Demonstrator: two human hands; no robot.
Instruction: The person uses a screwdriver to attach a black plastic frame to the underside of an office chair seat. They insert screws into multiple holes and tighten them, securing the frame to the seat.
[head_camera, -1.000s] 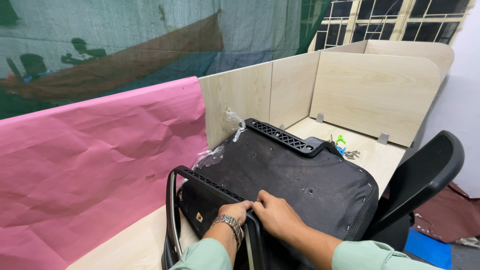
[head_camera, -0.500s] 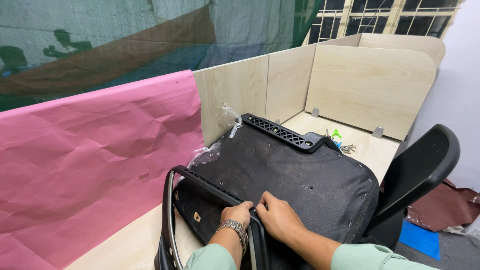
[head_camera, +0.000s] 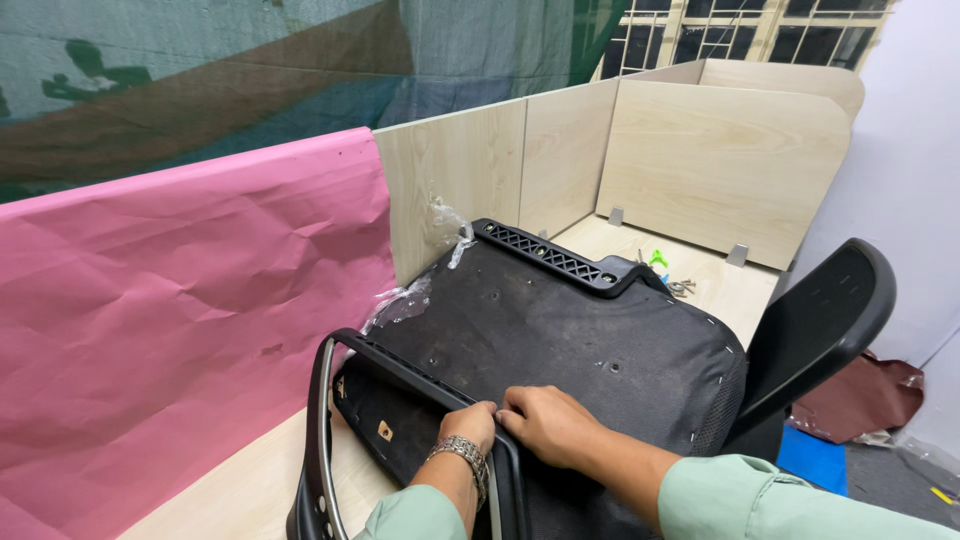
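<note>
Black office-chair seat base lay upside down on the desk, filling centre and lower centre of frame, its long axis running from lower left to upper right. Fabric underside showed screw holes; a black ribbed plastic bracket sat along its far upper edge. At the near lower-left edge a curved black plastic frame with a chrome strip looped round the seat's rim.

Left hand, wristwatch on the wrist, was at bottom centre, fingers curled over the frame's inner edge, grip pressed onto the rim. Right hand lay just beside it, touching it, fingers pinched together flat on the fabric right at that edge. Both hands sat on the near edge; rest of the seat stretched away from them toward upper right. Left hand was nearer the frame, right nearer the fabric.

Crumpled clear plastic wrap lay left of the seat against the wooden divider. Small screws and a green bit sat on the desk at upper right. Pink paper sheet covered the left. Black chair backrest stood at right.
</note>
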